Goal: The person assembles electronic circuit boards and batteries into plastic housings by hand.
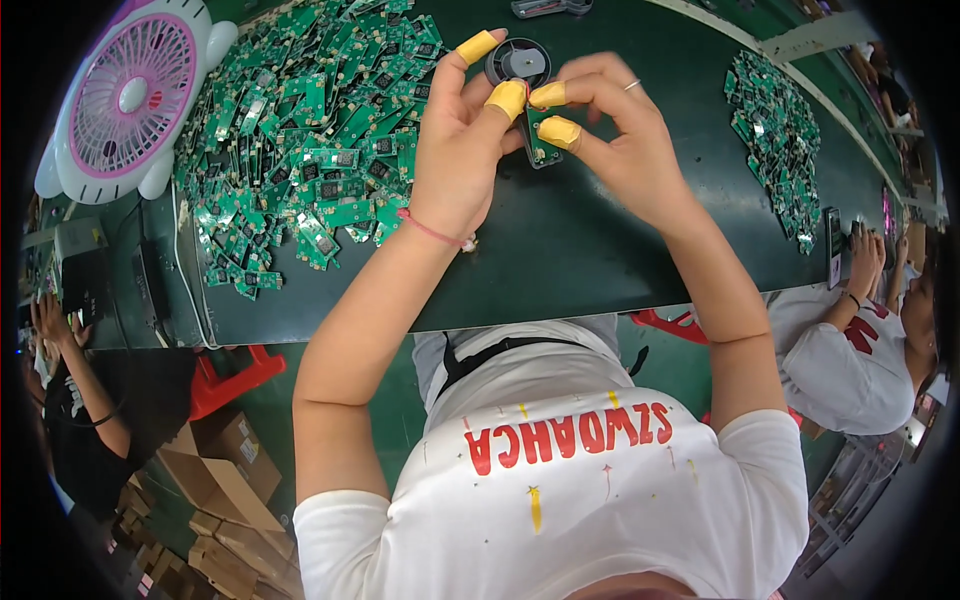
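Note:
Over the table's middle, my left hand point(462, 150) is closed on a round black housing point(518, 62) with a grey centre, like a small fan's. Its raised index finger and its thumb wear yellow finger covers. Just below the round part is a narrow green circuit board point(542, 150) in a dark, handle-like frame. My right hand point(625, 135) is closed at the board's upper part, yellow-covered index finger and thumb touching it. A bit of red, perhaps a wire, shows between the fingertips. My fingers hide much of the join between the housing and the board.
A wide heap of green circuit boards point(310, 140) covers the table's left side; a smaller heap point(775, 140) lies on the right. A pink-and-white fan point(133, 95) stands far left. A grey tool point(550, 8) lies at the back. Co-workers sit on both sides. Cardboard boxes point(225, 460) stand lower left.

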Demonstrator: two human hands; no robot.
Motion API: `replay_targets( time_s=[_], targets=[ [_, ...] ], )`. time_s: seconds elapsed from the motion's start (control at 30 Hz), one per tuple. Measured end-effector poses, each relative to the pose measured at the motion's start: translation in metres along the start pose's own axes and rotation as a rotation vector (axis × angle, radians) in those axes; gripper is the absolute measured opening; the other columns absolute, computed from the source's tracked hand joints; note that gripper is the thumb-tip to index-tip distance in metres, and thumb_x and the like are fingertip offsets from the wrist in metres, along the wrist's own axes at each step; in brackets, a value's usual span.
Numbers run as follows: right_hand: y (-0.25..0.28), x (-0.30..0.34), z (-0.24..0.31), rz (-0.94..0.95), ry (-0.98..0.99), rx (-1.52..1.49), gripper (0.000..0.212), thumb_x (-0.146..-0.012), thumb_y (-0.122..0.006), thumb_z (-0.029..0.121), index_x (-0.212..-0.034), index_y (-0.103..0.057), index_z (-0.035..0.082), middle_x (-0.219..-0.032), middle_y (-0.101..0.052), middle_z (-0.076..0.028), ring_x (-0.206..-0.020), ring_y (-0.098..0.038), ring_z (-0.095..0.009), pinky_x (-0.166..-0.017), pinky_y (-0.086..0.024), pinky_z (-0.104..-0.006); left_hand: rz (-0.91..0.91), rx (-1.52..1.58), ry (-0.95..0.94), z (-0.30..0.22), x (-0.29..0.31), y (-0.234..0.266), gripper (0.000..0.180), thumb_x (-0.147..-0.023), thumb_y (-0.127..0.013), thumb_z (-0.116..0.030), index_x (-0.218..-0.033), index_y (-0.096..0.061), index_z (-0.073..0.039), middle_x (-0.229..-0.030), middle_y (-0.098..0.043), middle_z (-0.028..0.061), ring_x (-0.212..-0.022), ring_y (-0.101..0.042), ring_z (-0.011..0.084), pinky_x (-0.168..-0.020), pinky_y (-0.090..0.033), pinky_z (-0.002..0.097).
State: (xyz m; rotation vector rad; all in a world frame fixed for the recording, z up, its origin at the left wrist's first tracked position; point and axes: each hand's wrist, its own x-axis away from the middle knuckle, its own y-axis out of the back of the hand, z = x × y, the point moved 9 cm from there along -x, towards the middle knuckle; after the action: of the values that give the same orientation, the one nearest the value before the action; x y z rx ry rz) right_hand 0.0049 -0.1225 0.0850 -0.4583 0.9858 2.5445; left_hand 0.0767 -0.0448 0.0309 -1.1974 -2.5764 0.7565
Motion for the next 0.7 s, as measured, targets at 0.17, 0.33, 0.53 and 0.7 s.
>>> replay_targets(
  time_s=[0.17,0.33,0.53,0.7],
  targets=[
    [-0.001,0.006,-0.007,-0.098,-0.024,0.101,0.038,-0.07,-0.068,0.005,-0.104,-0.05,0.002,-0.096,-0.053,-0.008,-0.08,-0.057,-0.017,-0.065,-0.047,-0.0253,0.004,0.124,0.037,-0.002,0.002,-0.006,0.044,-0.09,-0.041,-0.007,-0.132,-0.029,-0.01,-0.129,-0.042,0.016,-0.112,-0.05,0.0283,-0.09,-0.044,0.0377],
    [-0.043,0.022,-0.049,0.2,-0.512,-0.482,0.021,-0.085,-0.054,0.017,-0.088,-0.053,-0.003,-0.07,-0.06,-0.008,-0.064,-0.06,-0.014,-0.061,-0.048,-0.0281,0.012,0.139,-0.068,-0.006,0.002,-0.005,0.051,-0.087,-0.042,-0.002,-0.135,-0.026,-0.01,-0.13,-0.04,0.0154,-0.121,-0.041,0.0302,-0.101,-0.032,0.0374],
    [-0.05,0.009,-0.038,0.372,-0.429,-0.42,0.013,-0.087,-0.051,0.012,-0.088,-0.054,0.0,-0.075,-0.059,-0.006,-0.065,-0.06,-0.013,-0.059,-0.048,-0.0259,-0.023,0.056,-0.076,-0.001,0.003,-0.001,0.075,-0.082,-0.051,0.003,-0.14,-0.006,-0.012,-0.132,-0.034,0.0153,-0.126,-0.033,0.027,-0.101,-0.031,0.0341],
    [0.017,-0.08,-0.129,0.11,-0.579,-0.155,0.026,-0.089,-0.047,0.029,-0.076,-0.053,0.007,-0.062,-0.05,0.002,-0.057,-0.045,-0.007,-0.055,-0.035,-0.0218,0.035,-0.217,-0.142,0.004,0.005,-0.002,0.077,-0.085,-0.054,-0.008,-0.141,-0.001,-0.005,-0.138,-0.026,0.0156,-0.129,-0.027,0.0252,-0.104,-0.022,0.0335]
  ],
)
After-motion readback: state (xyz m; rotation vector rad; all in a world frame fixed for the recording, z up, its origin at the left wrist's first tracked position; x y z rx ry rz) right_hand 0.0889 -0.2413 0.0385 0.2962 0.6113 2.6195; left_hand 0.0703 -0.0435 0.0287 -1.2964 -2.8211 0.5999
